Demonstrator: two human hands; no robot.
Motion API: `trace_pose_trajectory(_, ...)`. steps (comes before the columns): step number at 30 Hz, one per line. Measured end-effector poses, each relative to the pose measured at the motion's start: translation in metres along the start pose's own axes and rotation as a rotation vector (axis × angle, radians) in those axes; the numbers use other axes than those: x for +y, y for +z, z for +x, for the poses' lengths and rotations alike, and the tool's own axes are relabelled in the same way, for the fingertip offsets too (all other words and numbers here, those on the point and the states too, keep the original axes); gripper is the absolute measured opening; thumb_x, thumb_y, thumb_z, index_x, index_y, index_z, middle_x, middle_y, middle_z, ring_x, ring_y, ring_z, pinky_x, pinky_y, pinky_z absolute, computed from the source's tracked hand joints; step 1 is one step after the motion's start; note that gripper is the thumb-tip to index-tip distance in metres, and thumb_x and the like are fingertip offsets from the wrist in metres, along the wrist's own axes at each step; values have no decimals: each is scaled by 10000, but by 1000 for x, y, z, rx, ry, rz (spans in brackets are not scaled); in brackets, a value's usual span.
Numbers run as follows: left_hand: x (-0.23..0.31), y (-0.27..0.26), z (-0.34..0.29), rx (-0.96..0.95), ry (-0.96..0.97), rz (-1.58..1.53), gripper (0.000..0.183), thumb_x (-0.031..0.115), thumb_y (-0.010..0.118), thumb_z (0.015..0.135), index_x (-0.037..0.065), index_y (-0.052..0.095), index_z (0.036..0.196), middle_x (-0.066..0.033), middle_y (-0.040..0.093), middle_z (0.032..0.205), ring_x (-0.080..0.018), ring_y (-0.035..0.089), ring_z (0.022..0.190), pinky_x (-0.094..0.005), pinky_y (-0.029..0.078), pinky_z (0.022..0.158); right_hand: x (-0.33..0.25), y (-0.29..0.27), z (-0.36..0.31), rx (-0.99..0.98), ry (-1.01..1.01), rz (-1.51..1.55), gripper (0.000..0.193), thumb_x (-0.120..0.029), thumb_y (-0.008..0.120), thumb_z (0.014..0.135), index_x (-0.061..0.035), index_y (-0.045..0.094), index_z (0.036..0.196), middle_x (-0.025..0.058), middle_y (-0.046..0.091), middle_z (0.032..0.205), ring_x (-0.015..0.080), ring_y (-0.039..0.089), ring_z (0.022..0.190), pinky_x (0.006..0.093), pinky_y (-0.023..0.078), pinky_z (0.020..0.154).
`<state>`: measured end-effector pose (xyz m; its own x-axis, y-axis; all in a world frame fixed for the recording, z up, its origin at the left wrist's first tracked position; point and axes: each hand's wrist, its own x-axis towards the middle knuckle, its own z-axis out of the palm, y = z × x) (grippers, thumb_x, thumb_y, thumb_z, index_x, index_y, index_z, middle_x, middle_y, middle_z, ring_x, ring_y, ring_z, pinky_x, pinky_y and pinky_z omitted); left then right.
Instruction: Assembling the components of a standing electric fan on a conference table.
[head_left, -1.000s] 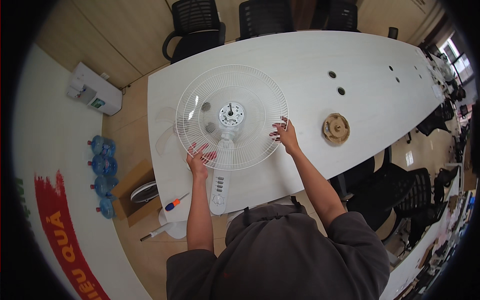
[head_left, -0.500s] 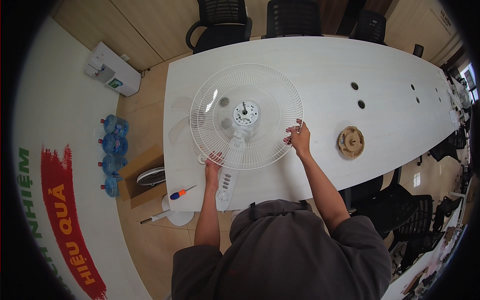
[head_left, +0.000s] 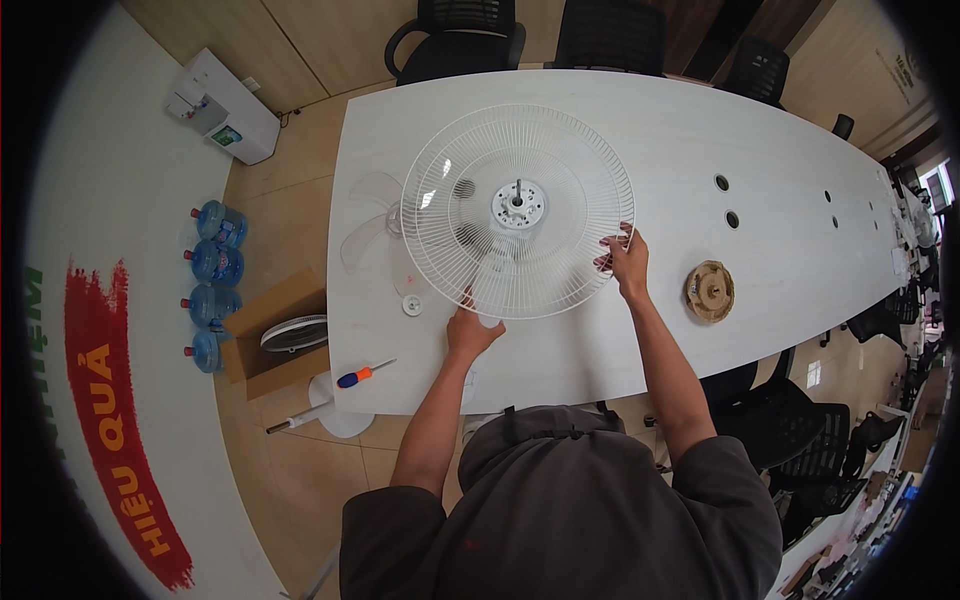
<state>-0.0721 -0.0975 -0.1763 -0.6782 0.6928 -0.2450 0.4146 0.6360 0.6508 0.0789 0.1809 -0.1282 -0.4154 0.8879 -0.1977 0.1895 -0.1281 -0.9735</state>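
A round white wire fan grille [head_left: 560,270] sits around a white fan motor [head_left: 519,204] with a bare shaft at its centre. My left hand [head_left: 472,330] is closed at the grille's near lower edge, fingertips at the wires and thumb toward the white fan neck. At the right rim, my right hand [head_left: 628,262] grips the grille with its fingers behind the wires. Left of the grille, a clear fan blade [head_left: 368,240] lies on the table, partly hidden by it. A small white round cap [head_left: 411,305] lies nearer to me.
On the white table [head_left: 660,330] lie an orange-and-blue screwdriver [head_left: 366,373] and a brown round moulded piece [head_left: 710,291]. A cardboard box [head_left: 250,350] holding another fan guard [head_left: 295,334] stands at the left, above a white fan base [head_left: 345,412]. Black chairs [head_left: 610,38] line the far side.
The grille and motor have shifted right and slightly away from me. My left hand has moved right along the lower edge and turned. The control panel on the stand is now mostly hidden.
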Motion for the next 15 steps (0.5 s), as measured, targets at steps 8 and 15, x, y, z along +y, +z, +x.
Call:
trace_pose_trajectory(8,15,9,28,41,-28,1,996,375,799,667,85,264,1456,-209,512,1318,-386,582,1090,-465,503,879,2,-2,51,-29,-39,9,355,15,509,903,62,454,1251,175,663,927,211,655,593,321,582,513)
trace_pose_trajectory(15,-12,-5,27,-54,100,-549,904,358,739,777,52,240,1466,-154,474,1372,-280,480,1247,-378,397,1019,6,1,42,-7,-51,5,363,5,525,908,57,451,1259,175,661,927,206,650,581,320,580,510)
